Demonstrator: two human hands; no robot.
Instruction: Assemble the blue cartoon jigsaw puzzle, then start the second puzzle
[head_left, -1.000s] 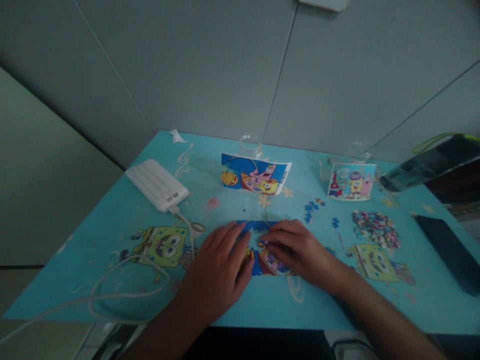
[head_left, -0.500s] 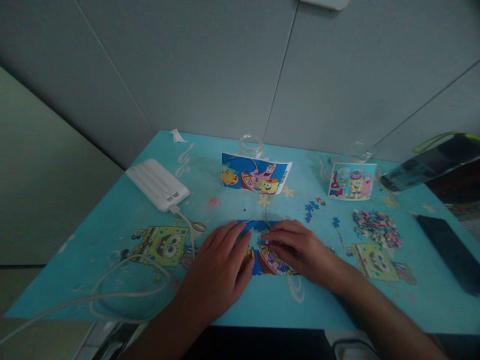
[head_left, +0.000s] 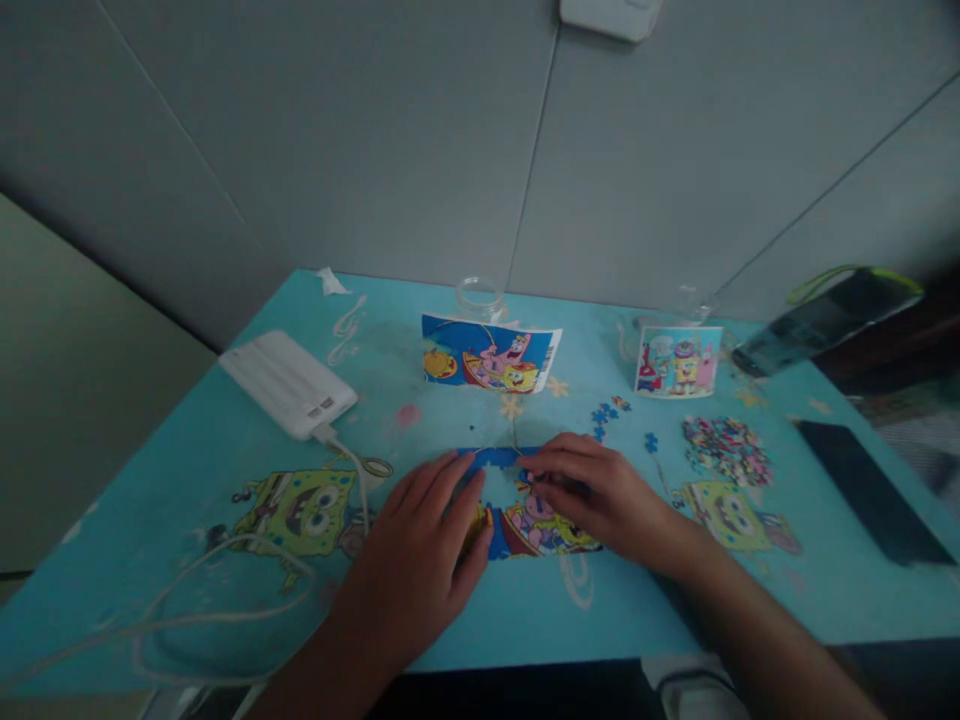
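Note:
A partly joined jigsaw puzzle [head_left: 504, 532] lies flat near the table's front, with a gap in its upper middle where the table shows through. My left hand [head_left: 420, 545] rests over the puzzle's left side, fingers stretched out and a little apart. At the right edge of the gap, my right hand [head_left: 604, 490] pinches a small blue puzzle piece [head_left: 525, 477], partly covered by the fingertips. Behind the puzzle stands a picture card [head_left: 487, 352] with the same cartoon scene. Several loose blue puzzle pieces [head_left: 601, 417] lie beyond the right hand, and one single piece [head_left: 651, 441] is farther right.
On the right are a heap of mixed puzzle pieces [head_left: 727, 450], a second picture card [head_left: 679, 362], a dark phone [head_left: 874, 492] and a bottle lying down [head_left: 829, 320]. A white power bank [head_left: 289, 385] with a cable sits left. A clear round container [head_left: 480, 295] stands behind the first card.
The view has shifted, so the table's contents sit farther left in it. My right fingers have moved slightly at the gap's right edge; the left hand stays on the puzzle.

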